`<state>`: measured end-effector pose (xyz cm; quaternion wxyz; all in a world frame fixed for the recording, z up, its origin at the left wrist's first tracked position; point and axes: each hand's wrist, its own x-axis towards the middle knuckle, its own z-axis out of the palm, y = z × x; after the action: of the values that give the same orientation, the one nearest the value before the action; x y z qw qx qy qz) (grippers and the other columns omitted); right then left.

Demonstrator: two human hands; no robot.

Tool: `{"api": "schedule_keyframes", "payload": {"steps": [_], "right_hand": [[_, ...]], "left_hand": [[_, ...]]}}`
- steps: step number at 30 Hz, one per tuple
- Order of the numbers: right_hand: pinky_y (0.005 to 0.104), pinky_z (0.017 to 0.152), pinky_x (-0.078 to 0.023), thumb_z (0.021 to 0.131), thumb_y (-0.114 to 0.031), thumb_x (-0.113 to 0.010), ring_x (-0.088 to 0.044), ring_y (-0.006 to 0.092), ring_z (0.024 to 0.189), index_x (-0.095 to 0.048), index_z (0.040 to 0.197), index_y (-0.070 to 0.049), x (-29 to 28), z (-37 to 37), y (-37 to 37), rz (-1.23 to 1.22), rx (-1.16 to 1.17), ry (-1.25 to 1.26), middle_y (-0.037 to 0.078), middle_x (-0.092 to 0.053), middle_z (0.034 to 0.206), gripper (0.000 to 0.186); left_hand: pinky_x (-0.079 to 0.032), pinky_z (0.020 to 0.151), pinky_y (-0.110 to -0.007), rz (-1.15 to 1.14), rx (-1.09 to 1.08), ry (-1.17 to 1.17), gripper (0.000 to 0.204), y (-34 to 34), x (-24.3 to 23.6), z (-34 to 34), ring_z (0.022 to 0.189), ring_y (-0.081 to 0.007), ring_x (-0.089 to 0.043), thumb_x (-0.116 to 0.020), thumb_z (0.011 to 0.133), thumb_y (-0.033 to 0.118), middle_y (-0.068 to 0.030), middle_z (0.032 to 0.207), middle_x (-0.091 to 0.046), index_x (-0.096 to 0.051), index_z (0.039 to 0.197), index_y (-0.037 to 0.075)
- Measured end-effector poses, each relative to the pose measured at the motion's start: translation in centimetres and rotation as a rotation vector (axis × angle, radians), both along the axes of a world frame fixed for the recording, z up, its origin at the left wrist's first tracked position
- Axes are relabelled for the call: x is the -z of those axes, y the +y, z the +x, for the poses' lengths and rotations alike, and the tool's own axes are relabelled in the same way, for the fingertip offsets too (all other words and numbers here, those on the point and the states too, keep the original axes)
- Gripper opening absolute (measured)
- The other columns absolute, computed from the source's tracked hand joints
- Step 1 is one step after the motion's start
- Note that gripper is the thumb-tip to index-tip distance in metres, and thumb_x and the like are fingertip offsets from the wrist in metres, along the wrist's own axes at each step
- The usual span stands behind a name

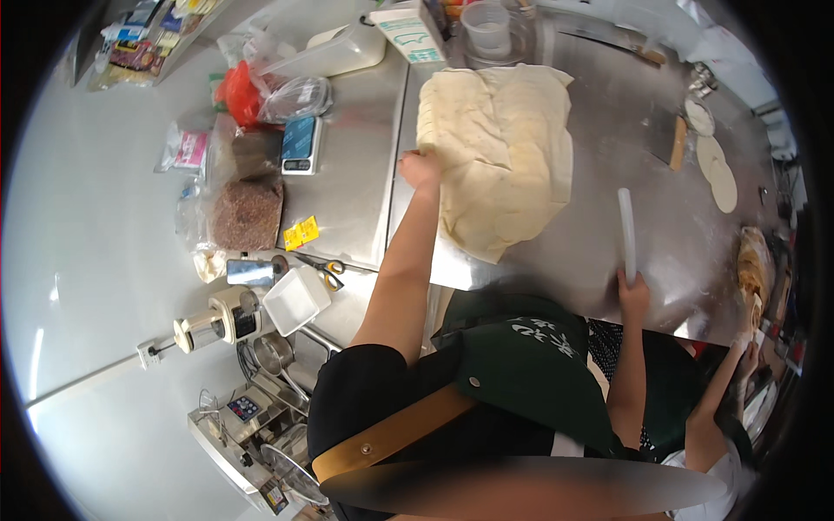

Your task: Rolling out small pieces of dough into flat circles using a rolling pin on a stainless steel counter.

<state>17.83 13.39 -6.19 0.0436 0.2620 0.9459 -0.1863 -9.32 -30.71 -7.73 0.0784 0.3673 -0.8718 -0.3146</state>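
Observation:
A large, creased sheet of pale folded dough (pixel 495 156) lies on the steel worktable (pixel 599 148). My left hand (pixel 420 168) is at the dough's left edge, fingers curled onto it and seeming to grip it. My right hand (pixel 633 291) is lower right of the dough, closed round the lower end of a white rolling pin (pixel 626 226), which points away from me, apart from the dough. A thin wooden strip (pixel 678 141) and pale round dough discs (pixel 721 178) lie at the far right.
Left: scale (pixel 301 143), bags (pixel 248 213), scissors (pixel 321 269), white container (pixel 295 300), appliance (pixel 224 317). Back: carton (pixel 408 30), plastic jug (pixel 486 26), long blade (pixel 617 45). At right, a co-worker's hands (pixel 747 352) are by a bagged item (pixel 751 260).

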Motion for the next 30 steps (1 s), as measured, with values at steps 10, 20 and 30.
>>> {"api": "schedule_keyframes", "payload": {"steps": [10, 20, 30], "right_hand": [[0.0456, 0.058, -0.047, 0.078, -0.054, -0.058, -0.061, 0.0390, 0.067, -0.062, 0.089, -0.001, -0.3, -0.1, -0.6, 0.040, -0.049, 0.043, 0.021, -0.062, 0.069, 0.054], [0.0459, 0.064, -0.047, 0.076, -0.054, -0.061, -0.060, 0.0416, 0.073, -0.062, 0.090, 0.001, -0.7, -0.4, -0.4, -0.159, 0.039, 0.068, 0.023, -0.062, 0.074, 0.057], [0.0436, 0.063, -0.048, 0.077, -0.052, -0.062, -0.061, 0.0386, 0.071, -0.062, 0.097, 0.001, 1.1, 0.3, -0.2, -0.135, 0.034, 0.191, 0.021, -0.063, 0.075, 0.057]], "left_hand": [[-0.051, 0.067, -0.036, 0.102, 0.133, 0.149, 0.020, -0.7, -4.3, 0.2, 0.068, -0.0291, -0.066, -0.065, 0.070, 0.012, -0.0184, 0.072, -0.066, -0.067, 0.081, -0.005], [-0.046, 0.058, -0.033, 0.015, 0.685, 0.377, 0.015, 10.7, -8.3, 5.6, 0.061, -0.0245, -0.057, -0.065, 0.075, 0.006, -0.0126, 0.070, -0.061, -0.063, 0.089, 0.002], [-0.047, 0.076, -0.037, -0.005, 0.903, 0.421, 0.032, 18.6, -4.8, 4.3, 0.088, -0.0297, -0.059, -0.074, 0.070, 0.017, -0.0157, 0.097, -0.062, -0.062, 0.096, 0.003]]}}
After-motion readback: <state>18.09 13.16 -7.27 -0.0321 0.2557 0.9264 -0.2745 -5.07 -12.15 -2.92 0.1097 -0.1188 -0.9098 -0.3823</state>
